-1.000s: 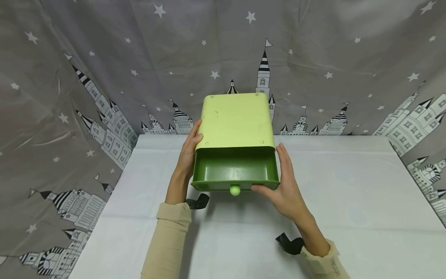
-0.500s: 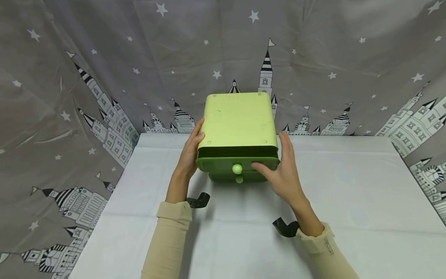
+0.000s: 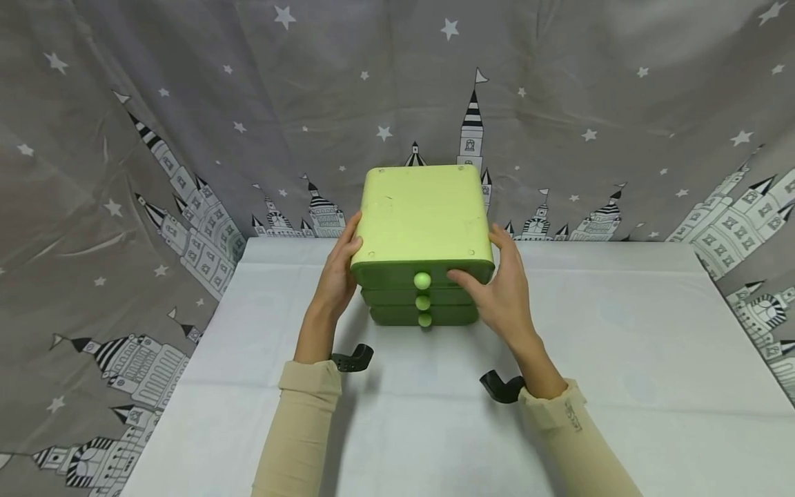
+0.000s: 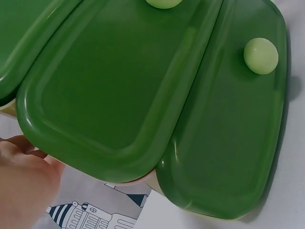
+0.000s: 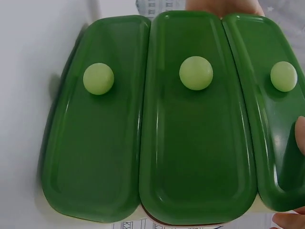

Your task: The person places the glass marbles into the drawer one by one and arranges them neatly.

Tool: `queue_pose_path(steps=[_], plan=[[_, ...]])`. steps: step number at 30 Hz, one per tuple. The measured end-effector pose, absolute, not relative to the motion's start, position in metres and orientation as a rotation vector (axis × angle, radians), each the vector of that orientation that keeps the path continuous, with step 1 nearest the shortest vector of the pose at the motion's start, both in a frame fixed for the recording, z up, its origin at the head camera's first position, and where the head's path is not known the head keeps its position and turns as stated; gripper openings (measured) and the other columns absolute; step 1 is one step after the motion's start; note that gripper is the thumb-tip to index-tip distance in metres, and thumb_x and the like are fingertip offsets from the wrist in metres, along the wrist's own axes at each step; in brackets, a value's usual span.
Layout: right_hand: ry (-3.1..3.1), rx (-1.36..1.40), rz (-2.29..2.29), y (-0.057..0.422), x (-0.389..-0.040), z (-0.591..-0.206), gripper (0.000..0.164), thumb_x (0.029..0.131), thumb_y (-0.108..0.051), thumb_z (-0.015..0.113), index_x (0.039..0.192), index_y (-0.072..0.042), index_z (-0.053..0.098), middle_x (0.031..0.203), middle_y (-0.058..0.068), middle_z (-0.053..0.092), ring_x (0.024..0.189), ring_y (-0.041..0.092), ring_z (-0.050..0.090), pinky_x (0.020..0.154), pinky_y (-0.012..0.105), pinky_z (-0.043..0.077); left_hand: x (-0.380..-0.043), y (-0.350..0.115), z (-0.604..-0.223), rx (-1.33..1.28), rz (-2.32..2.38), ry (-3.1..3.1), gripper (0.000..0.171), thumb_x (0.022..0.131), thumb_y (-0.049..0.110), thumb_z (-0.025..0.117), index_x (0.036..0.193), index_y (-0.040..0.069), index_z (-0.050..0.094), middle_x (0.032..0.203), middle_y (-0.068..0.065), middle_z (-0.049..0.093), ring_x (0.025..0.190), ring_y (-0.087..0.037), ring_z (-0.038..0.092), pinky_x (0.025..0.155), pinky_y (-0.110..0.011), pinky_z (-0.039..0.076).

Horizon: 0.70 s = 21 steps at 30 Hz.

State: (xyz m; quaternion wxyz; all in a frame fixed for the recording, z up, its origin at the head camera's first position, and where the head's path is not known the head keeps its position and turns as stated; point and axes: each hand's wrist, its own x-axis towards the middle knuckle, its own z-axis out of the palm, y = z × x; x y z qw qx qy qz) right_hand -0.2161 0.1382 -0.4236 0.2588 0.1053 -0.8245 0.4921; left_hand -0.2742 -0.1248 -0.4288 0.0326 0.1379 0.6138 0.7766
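Note:
A small desktop drawer cabinet (image 3: 425, 214) with a pale yellow-green top stands on the white-covered table. Its three dark green drawers all sit closed, each with a round light green knob. My left hand (image 3: 335, 279) rests along the cabinet's left side; the left wrist view shows its fingers (image 4: 28, 181) beside the drawer edges. At the right front corner, my right hand (image 3: 506, 297) presses its thumb on the top drawer (image 3: 388, 275), right of the knob (image 3: 422, 281). That hand's other fingers lie along the right side. The middle drawer (image 5: 198, 143) and bottom drawer (image 5: 95, 152) show fully in the right wrist view.
White cloth (image 3: 410, 414) covers the table around the cabinet. Behind it and on both sides hangs a grey curtain (image 3: 397, 83) printed with stars and castles. A black curved wrist mount (image 3: 354, 358) is on the left wrist, and a similar mount (image 3: 502, 386) on the right.
The top drawer, pulled well out a second ago, has slid back into the cabinet under my right thumb, uncovering the lower drawers. My right hand moved away from me; the left stayed put.

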Motion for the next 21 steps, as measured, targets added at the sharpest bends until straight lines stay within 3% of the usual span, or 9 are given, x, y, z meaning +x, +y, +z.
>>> queue_pose_path(steps=[12,16,21], plan=[[-2.21,0.286,1.305,0.147,-0.215,-0.429,0.076,0.081,-0.023,0.084,0.141,0.002,0.045,0.15,0.019,0.04,0.142,0.031,0.029,0.113,0.052,0.024,-0.277,-0.117,-0.43,0.489,2.366,1.95,0.061,0.104,0.035,0.039,0.159,0.021,0.018,0.163,0.007,0.013,0.146,-0.005,0.012,0.117,-0.034,0.013],[-2.223,0.284,1.401,0.159,-0.212,-0.437,0.064,0.096,-0.025,0.065,0.149,-0.003,0.038,0.155,0.014,0.035,0.144,0.028,0.026,0.114,0.052,0.021,-0.277,-0.115,-0.435,0.49,2.359,2.02,0.062,0.106,0.048,0.03,0.159,0.02,0.017,0.163,0.006,0.015,0.147,-0.006,0.012,0.117,-0.034,0.013],[-2.249,0.236,1.442,0.181,-0.211,-0.445,0.052,0.108,-0.028,0.036,0.152,-0.002,0.034,0.157,0.014,0.031,0.145,0.028,0.023,0.115,0.049,0.018,-0.273,-0.129,-0.458,0.191,2.236,2.246,0.069,0.101,0.062,0.018,0.159,0.024,0.023,0.162,0.006,0.019,0.147,-0.017,0.02,0.115,-0.041,0.021]])
